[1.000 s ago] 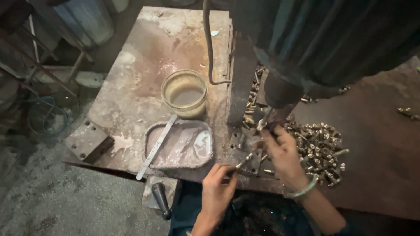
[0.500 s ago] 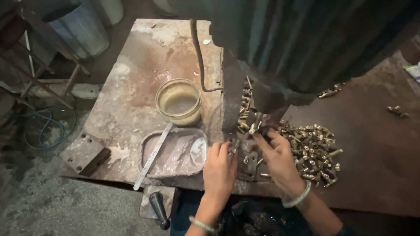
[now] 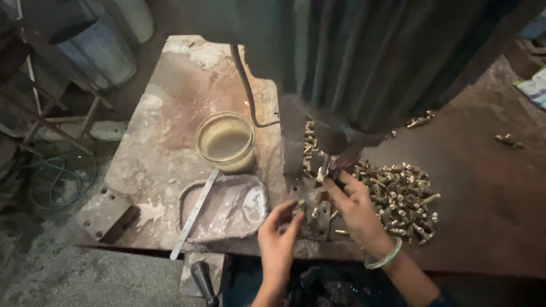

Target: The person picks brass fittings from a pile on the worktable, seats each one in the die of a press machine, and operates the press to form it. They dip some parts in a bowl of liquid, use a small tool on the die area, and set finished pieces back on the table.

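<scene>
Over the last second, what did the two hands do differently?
The left hand came up from the bench edge to the small brass pieces under the machine. The right hand stayed at the fixture. Round tub, tray and brass pile lay unmoved.

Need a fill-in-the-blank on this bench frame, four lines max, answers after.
1. The right hand wears a pale green ____ at the wrist.
2. The round tub stands ____ the shallow tray, farther from the person.
3. A flat metal strip lies across the tray's ____ rim.
4. The pile of small metal fittings lies beside the ____ hand.

Missing: bangle; behind; left; right
</scene>
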